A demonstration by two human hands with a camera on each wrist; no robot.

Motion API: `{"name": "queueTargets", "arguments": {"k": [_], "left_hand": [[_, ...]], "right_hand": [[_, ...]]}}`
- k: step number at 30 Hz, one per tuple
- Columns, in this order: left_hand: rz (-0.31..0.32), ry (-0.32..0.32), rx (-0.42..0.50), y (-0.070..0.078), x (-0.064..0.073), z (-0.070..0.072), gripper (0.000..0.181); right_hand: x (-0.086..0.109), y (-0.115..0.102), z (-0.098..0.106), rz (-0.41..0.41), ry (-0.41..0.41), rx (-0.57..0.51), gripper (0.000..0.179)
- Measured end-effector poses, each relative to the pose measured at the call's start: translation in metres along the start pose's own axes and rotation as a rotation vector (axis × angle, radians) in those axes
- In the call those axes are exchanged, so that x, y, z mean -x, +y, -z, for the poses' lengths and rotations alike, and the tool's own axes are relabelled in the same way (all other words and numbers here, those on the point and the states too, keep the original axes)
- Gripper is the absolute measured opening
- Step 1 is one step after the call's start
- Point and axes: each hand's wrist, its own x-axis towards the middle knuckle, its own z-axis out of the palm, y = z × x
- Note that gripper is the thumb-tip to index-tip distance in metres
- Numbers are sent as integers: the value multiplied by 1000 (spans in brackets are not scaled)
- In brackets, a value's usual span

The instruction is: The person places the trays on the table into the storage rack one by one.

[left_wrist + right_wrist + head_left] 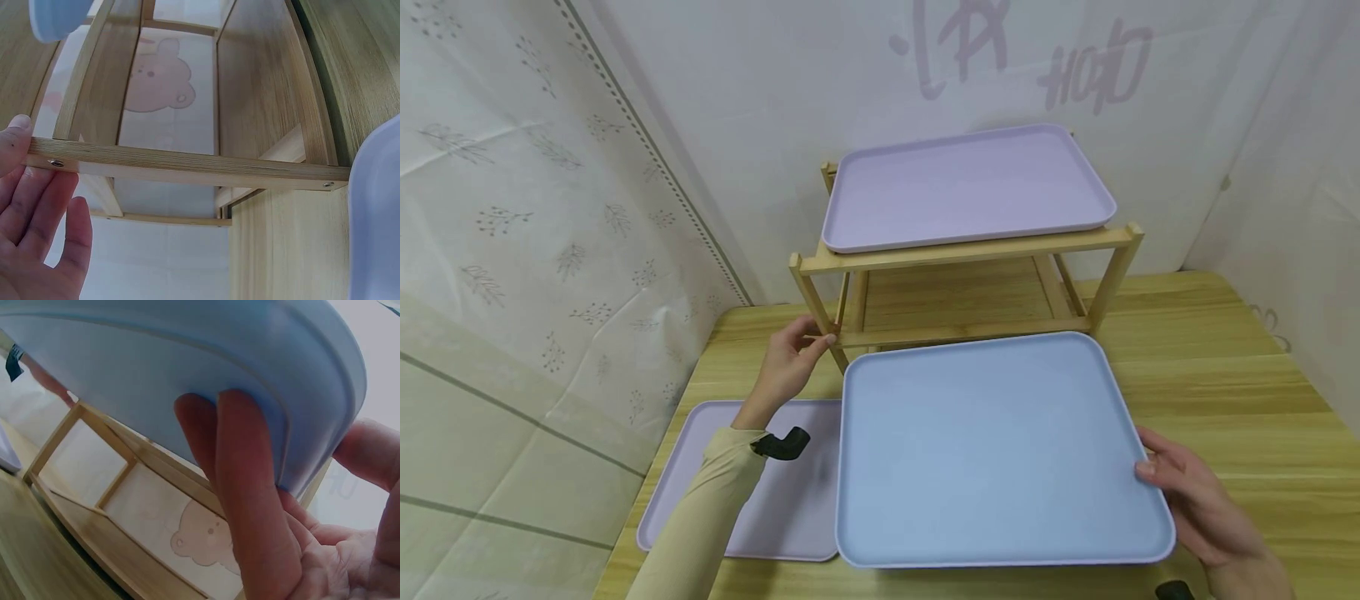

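Wooden table (1210,358); blue tray (1000,450) partly blocks rack (966,252), contact unclear; lilac tray (793,500) left.

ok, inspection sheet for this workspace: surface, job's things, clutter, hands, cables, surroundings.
Surface: wood-grain table, no spill visible.
Job's things: blue tray raised off the table; wooden rack with one lilac tray on top; second lilac tray lying on the table at left.
Clutter: nothing seen.
Hands: left hand pinches the rack's frame; right hand grips the blue tray's right edge.
Cables: nothing seen.
Surroundings: leaf-patterned cloth left, pale lettered backdrop behind.
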Motion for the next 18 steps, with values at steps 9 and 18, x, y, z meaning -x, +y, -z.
{"name": "queueTargets", "arguments": {"k": [9, 18], "left_hand": [[-7, -2, 31, 1, 2, 1, 23], [-47, 17, 22, -10, -3, -2, 21]], "right_hand": [[-8, -3, -4, 13, -27, -28, 58], [-19, -7, -4, 32, -1, 15, 58]]}}
